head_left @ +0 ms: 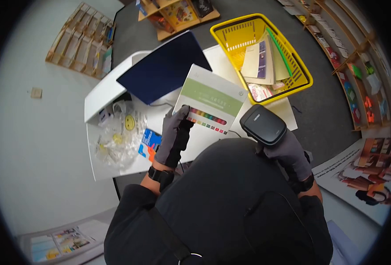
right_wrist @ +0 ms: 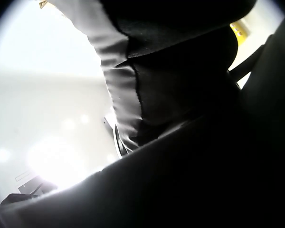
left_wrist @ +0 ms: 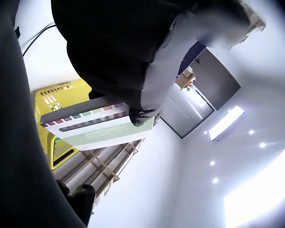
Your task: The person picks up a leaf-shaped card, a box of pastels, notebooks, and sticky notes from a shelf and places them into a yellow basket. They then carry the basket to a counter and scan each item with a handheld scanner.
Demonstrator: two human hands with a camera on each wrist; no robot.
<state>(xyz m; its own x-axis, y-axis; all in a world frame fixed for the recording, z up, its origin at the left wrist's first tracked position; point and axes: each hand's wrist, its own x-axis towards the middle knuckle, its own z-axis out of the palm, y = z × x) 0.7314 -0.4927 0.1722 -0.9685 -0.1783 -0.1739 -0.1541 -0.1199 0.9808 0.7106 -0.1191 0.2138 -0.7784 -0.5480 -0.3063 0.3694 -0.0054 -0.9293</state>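
Left hand [head_left: 175, 132] pinching a white-and-green box [head_left: 220, 92]

Head view: the box is tilted over the desk [head_left: 204, 140], beside the yellow basket [head_left: 302, 66]. Pretty colorful strip across it, little swatches below. Right hand [head_left: 290, 152] is gripping a rounded black device [head_left: 263, 126].

Left wrist view: fingers on the box edge, green panel and swatches showing.

Right wrist view: mostly dark glove, honestly can't tell the grip from that one.

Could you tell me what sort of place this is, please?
Probably a shop checkout, or a mock-up of one: there is a shopping basket, stocked shelves, and what looks like a scanner in the right hand.
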